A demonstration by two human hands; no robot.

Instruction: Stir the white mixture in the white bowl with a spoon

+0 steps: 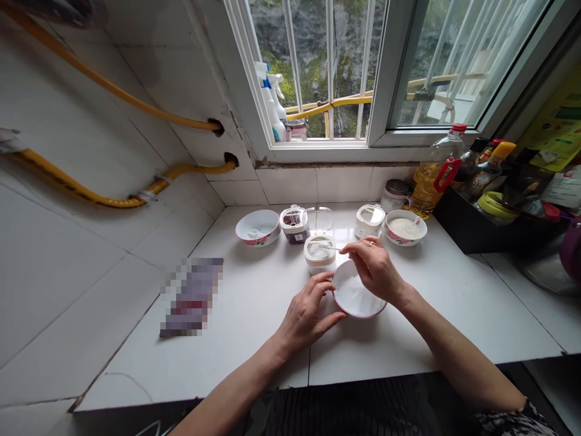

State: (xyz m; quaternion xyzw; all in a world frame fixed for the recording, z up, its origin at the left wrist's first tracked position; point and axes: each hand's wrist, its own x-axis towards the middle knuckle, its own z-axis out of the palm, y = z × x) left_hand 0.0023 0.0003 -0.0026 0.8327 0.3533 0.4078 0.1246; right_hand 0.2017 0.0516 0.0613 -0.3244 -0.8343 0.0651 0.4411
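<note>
My left hand [305,313] grips the left rim of a white bowl [358,298], with the thumb near its base and the fingers on the edge. White stuff seems to lie in the bowl, though I cannot tell what it is. Above the bowl, my right hand [376,269] pinches the thin handle of a small spoon [334,249]. The spoon's other end reaches into an open clear jar [319,264] of white granules, just behind the bowl. This jar's transparent lid [324,218] stands raised at the back.
Behind are a flowered bowl [258,229], a jar with dark red contents [295,227], another white-lidded jar [369,221] and a bowl of pale powder [405,228]. An oil bottle [426,181] and a black bottle box [472,227] stand right. A blurred-out packet [193,297] lies left.
</note>
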